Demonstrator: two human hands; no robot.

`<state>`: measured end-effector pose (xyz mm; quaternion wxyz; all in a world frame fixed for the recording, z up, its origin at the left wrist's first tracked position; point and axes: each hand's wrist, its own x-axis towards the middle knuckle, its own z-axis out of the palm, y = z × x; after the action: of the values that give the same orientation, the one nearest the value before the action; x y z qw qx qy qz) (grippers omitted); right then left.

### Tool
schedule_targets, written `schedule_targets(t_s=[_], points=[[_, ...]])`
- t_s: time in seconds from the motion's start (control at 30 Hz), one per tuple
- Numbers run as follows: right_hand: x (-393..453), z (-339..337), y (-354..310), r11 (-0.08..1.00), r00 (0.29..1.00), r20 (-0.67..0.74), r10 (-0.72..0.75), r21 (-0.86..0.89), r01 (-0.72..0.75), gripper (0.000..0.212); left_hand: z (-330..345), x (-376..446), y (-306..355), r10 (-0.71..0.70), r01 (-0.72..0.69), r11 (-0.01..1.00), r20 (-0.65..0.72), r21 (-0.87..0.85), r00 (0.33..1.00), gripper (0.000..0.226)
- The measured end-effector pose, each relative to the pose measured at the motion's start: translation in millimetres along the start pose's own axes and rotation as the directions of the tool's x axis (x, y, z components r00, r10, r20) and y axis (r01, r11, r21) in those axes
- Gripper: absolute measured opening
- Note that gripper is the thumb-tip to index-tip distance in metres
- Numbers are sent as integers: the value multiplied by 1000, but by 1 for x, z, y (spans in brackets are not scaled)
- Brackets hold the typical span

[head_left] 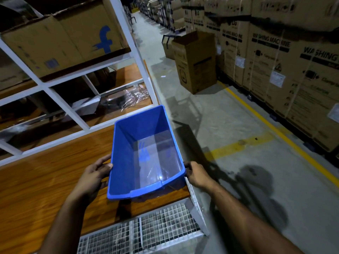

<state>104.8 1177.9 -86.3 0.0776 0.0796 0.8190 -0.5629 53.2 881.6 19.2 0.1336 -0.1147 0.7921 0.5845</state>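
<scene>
Now the left hand grips the blue bin at about 8 o'clock on its rim, thumb laid over the edge and fingers curled against the outer wall. The right hand grips the opposite side at about 4 o'clock, fingers hooked round the rim near the near corner. Between both hands the bin sits at the centre of the view, mouth up and tilted a little toward the person. A clear plastic sheet lies inside over its floor and right wall.

Under the bin is the right end of a wooden shelf board; whether the bin rests on it or is held just above cannot be told. At 6 o'clock from the bin lies a wire mesh panel. At 10 o'clock stands a white rack frame, with crumpled clear wrap behind it and a cardboard box with a blue logo on the level above. At 1 o'clock an open carton stands on the concrete floor. At 2 o'clock a yellow line runs along a row of washing machine cartons.
</scene>
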Motion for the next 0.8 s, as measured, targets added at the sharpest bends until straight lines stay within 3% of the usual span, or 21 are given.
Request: schedule_targets(t_s=[0.5, 0.6, 0.8], points=[[18, -3, 21, 999, 999, 29, 46, 15, -46, 39, -4, -1, -3, -8, 9, 1000, -37, 26, 999, 39], [37, -9, 37, 997, 999, -42, 11, 75, -8, 46, -8, -2, -3, 10, -7, 999, -57, 50, 998, 39], [5, -47, -47, 985, 947, -275, -165, 3, 172, 33, -7, -11, -1, 85, -80, 995, -95, 59, 992, 37]])
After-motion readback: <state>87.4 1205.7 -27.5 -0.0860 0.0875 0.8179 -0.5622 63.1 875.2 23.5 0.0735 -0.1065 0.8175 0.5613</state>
